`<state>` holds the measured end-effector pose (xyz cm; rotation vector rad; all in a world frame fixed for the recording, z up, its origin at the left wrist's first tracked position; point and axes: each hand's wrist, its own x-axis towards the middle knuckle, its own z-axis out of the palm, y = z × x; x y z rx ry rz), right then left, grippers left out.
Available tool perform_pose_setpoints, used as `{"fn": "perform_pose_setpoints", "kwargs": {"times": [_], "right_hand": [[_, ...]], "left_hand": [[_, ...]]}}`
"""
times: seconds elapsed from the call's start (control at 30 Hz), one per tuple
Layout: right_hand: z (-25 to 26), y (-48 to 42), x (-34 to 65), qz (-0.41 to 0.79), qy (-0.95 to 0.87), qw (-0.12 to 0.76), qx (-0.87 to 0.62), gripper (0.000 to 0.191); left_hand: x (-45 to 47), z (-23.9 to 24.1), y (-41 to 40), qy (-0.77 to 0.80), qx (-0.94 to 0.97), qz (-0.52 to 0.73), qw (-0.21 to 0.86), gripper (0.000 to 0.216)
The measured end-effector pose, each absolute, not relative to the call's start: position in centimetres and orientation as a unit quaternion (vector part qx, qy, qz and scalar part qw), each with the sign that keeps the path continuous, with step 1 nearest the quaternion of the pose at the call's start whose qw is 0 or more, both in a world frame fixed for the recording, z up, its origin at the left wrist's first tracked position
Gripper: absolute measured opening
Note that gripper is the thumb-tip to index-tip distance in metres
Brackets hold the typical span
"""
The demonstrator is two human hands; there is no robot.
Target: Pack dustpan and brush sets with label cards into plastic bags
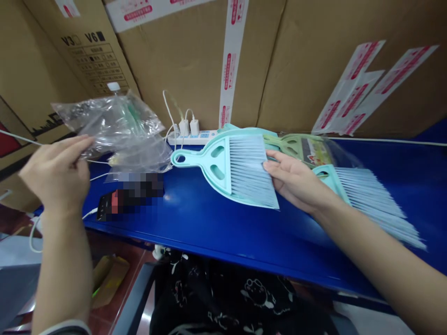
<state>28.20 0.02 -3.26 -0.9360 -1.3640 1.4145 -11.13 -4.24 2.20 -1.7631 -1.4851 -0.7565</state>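
Observation:
My right hand (293,179) grips a turquoise hand brush (247,167) by its pale blue bristles, fingers wrapped at the bristle edge. A matching turquoise dustpan (244,132) shows behind the brush. On the left, my left hand (57,174) is raised with its fingers pinched on a clear plastic bag (108,116), which hangs over the table's back left. To the right of my right hand lies a second brush (370,190) with pale blue bristles. Behind that hand is a green dustpan set (293,145) in clear wrapping.
Large cardboard boxes (178,60) stand along the back of the blue table (195,223). A white power strip (206,135) with plugged chargers and cables lies against them. A phone (108,204) rests at left, partly pixelated. A bottle cap (113,87) shows behind the bag.

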Motion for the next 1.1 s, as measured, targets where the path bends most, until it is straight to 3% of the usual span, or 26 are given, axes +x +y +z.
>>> {"fn": "perform_pose_setpoints", "kwargs": {"times": [0.07,0.23,0.43,0.7,0.77,0.87,0.97,1.1], "right_hand": [[-3.5,-0.1,27.9,0.583,-0.548,0.459,-0.387,0.056],[-4.0,0.0,27.7,0.598,-0.532,0.45,-0.397,0.067],[-4.1,0.0,27.6,0.594,-0.538,0.446,-0.399,0.07],[-4.0,0.1,28.0,0.581,-0.588,0.396,-0.399,0.055],[-3.3,0.1,28.4,0.498,-0.622,0.42,-0.435,0.048],[-2.1,-0.8,28.4,0.206,-0.7,0.494,-0.472,0.03],[-1.7,-2.4,27.3,0.033,-0.829,0.404,-0.385,0.023],[-2.9,-4.0,25.3,-0.02,-0.91,0.305,-0.281,0.027]], "left_hand": [[-11.7,2.1,-2.9,-0.63,-0.684,-0.22,0.294,0.047],[-14.8,1.1,0.4,-0.603,-0.777,-0.12,0.133,0.055],[-12.4,2.4,-1.2,-0.552,-0.796,-0.161,0.189,0.068],[0.1,0.0,-1.3,-0.394,-0.906,-0.107,0.111,0.046],[0.6,-0.5,-0.8,-0.385,-0.906,-0.118,0.134,0.044],[0.6,-0.7,-0.9,-0.381,-0.898,-0.136,0.173,0.043],[0.8,-0.8,-1.9,-0.388,-0.89,-0.138,0.195,0.041],[1.7,-1.1,-3.6,-0.396,-0.879,-0.146,0.224,0.037]]}}
